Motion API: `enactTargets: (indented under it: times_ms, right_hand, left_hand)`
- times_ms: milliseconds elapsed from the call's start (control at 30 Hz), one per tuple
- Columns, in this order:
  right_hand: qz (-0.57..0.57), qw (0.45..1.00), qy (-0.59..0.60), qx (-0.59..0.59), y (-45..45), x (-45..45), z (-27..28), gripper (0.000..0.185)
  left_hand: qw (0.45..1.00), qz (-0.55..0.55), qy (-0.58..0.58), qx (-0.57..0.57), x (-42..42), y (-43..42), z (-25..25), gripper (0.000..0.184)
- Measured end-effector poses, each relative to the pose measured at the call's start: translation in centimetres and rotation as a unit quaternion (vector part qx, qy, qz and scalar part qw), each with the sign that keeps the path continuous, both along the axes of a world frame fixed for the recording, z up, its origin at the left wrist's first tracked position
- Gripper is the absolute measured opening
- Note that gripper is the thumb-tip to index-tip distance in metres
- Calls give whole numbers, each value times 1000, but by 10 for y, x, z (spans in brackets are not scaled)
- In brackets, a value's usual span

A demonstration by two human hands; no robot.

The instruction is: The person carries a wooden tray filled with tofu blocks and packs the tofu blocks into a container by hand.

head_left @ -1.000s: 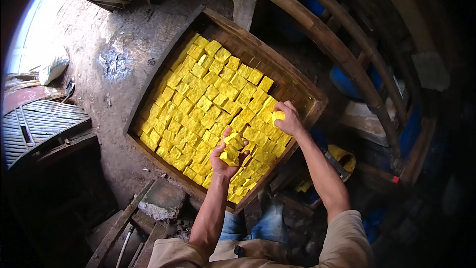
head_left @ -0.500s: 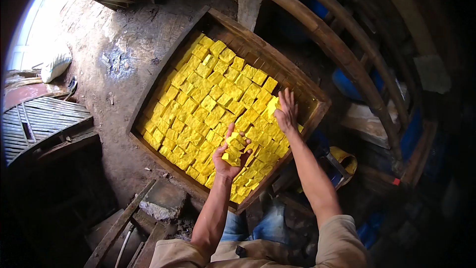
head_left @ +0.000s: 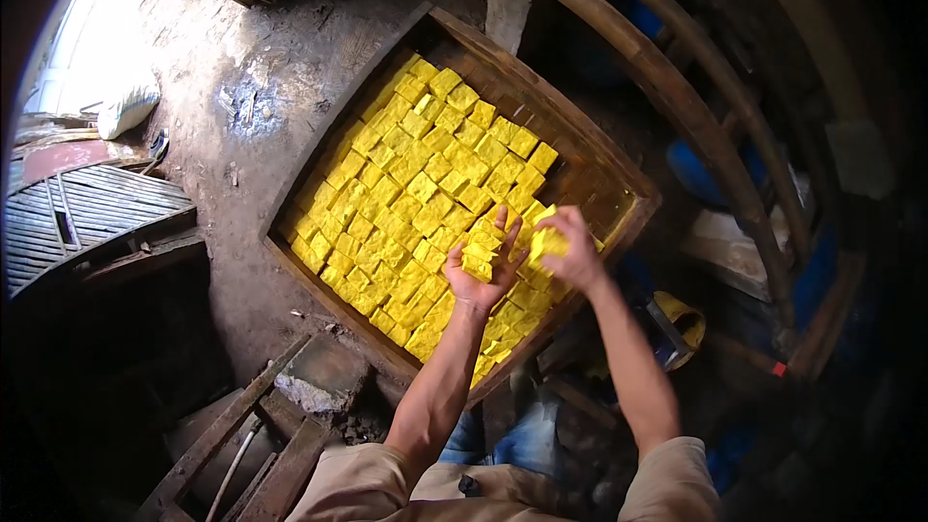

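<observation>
Your bare left hand, palm up with fingers curled, cradles a few small yellow blocks over the square brown wooden tray of closely packed yellow blocks; just right of it, your bare right hand, blurred, pinches more yellow pieces between thumb and fingers, above the tray's right part

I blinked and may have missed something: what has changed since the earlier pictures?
The right hand has drawn back toward the person, nearer the left hand; blur hides whether it let go of or took any block. The left hand has moved slightly forward, still cupping yellow blocks. The wooden tray looks unmoved.
</observation>
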State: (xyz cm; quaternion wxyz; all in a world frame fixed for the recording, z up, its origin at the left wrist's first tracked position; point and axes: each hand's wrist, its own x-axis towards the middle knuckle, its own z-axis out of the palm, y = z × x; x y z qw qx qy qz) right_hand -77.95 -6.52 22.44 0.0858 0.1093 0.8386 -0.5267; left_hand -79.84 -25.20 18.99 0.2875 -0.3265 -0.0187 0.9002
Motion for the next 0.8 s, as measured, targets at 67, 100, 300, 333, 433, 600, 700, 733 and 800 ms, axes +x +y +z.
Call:
enactTargets:
  times_ms: [67,100,300,333,433,600,700,733,800]
  right_hand:
    - [5,998,-41,37,-39,20,22,56]
    - [4,999,-7,44,-57,28,26,64]
    - [-10,996,-59,63,-27,64,37,54]
    - [-33,984,-21,175,-2,68,17,44]
    - [-9,897,-50,440,37,62,-13,48]
    - [-12,921,-88,379,27,86,-38,26]
    - [-47,956,-48,284,25,71,-6,23]
    - [-41,965,-42,254,28,67,-9,25]
    - [-72,969,-79,223,27,53,-22,26]
  left_hand:
    - [1000,-6,26,-2,15,16,3,75]
    - [997,-40,49,-51,33,18,-9,74]
    - [1000,16,-19,-11,80,-21,-12,60]
    - [1000,11,-17,5,80,-26,-12,59]
    - [999,-14,-37,-19,73,-29,9,56]
    - [993,-75,-17,-87,66,-37,23,57]
    - [987,-103,-28,-119,60,-43,30,60]
    - [986,-107,-48,-119,59,-46,33,62]
    - [989,-100,-64,-86,58,-48,37,63]
